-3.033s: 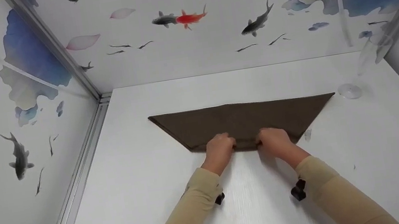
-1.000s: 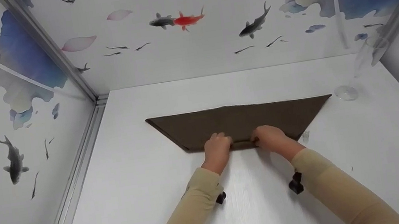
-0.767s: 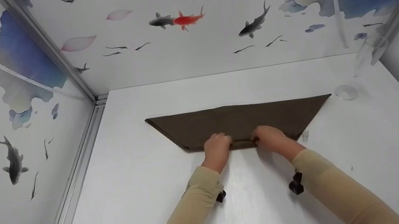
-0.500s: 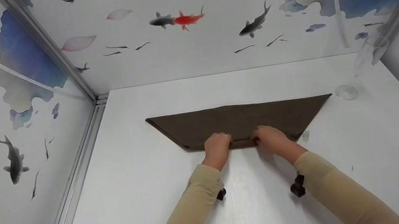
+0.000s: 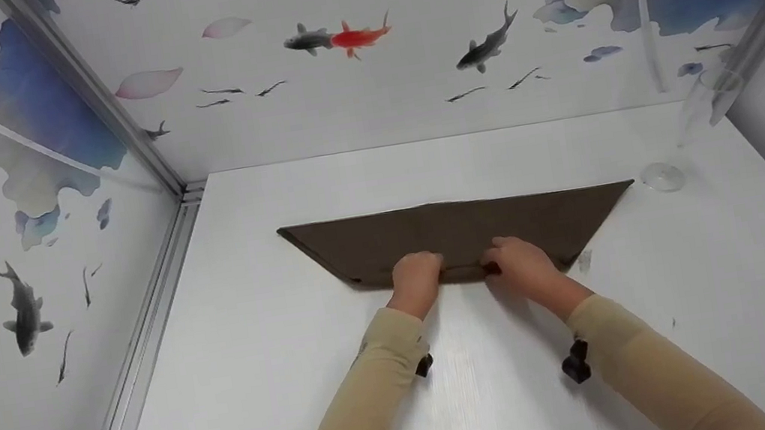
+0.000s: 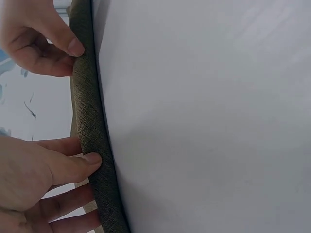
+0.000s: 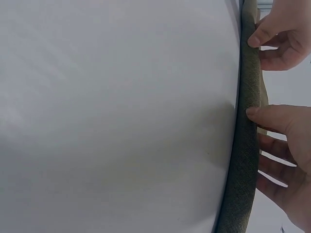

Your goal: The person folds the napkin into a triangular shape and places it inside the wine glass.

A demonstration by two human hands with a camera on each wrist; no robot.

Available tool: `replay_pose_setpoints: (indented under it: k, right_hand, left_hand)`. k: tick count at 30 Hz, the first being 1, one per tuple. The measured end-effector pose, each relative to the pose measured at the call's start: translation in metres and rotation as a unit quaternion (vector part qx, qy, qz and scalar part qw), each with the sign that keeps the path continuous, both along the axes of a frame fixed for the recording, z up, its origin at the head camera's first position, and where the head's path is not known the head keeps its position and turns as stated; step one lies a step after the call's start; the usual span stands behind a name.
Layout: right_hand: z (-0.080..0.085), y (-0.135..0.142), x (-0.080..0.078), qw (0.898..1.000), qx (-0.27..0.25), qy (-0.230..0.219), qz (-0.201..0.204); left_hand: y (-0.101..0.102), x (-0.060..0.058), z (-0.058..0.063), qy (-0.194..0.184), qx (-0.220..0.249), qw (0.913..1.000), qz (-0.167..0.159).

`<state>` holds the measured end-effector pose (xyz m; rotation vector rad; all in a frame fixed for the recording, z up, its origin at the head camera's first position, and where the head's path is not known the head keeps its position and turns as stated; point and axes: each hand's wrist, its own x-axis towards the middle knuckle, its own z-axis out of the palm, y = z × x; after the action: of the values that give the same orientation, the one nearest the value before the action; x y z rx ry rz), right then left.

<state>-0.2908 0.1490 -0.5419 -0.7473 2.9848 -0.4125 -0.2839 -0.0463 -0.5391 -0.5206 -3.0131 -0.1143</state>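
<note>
A dark brown cloth (image 5: 461,233), folded into a trapezoid with its long side at the back, lies flat on the white table. Its near edge is turned up into a narrow roll (image 6: 90,107). My left hand (image 5: 418,282) pinches this roll left of centre; in the left wrist view its thumb lies on the front and the fingers reach behind. A short way to the right, my right hand (image 5: 525,268) holds the same roll, thumb (image 7: 265,115) in front and fingers behind. Between the hands a stretch of roll shows.
A clear stemmed glass (image 5: 662,178) stands at the back right, its foot near the cloth's right corner. A small translucent scrap (image 5: 585,260) lies by the cloth's right slanted side. Panels with printed fish (image 5: 362,37) and metal rails (image 5: 132,313) border the table (image 5: 268,414).
Over three seconds the near edge has been rolled slightly away from me, so the cloth looks a little shallower. Both hands keep their places on the roll, with small finger shifts.
</note>
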Motion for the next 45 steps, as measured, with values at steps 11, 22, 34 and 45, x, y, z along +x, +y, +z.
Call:
replay_pose_setpoints:
  k: [11,22,34,45]
  right_hand:
    - [0.003,-0.003,-0.003,0.996,-0.039,-0.068,-0.035]
    - [0.014,-0.007,-0.003,0.988,-0.033,-0.141,-0.059]
    - [0.019,-0.011,0.002,0.982,-0.030,-0.176,-0.061]
    - [0.015,-0.010,-0.002,0.977,-0.004,-0.201,-0.070]
  left_hand:
    - [-0.002,0.001,0.006,-0.041,-0.014,0.9990,0.004]
    - [-0.005,0.002,0.012,-0.104,-0.004,0.9945,-0.002]
    - [-0.010,0.001,0.010,-0.127,0.005,0.9919,-0.012]
    - [-0.012,0.013,0.003,0.009,-0.036,0.9975,-0.061]
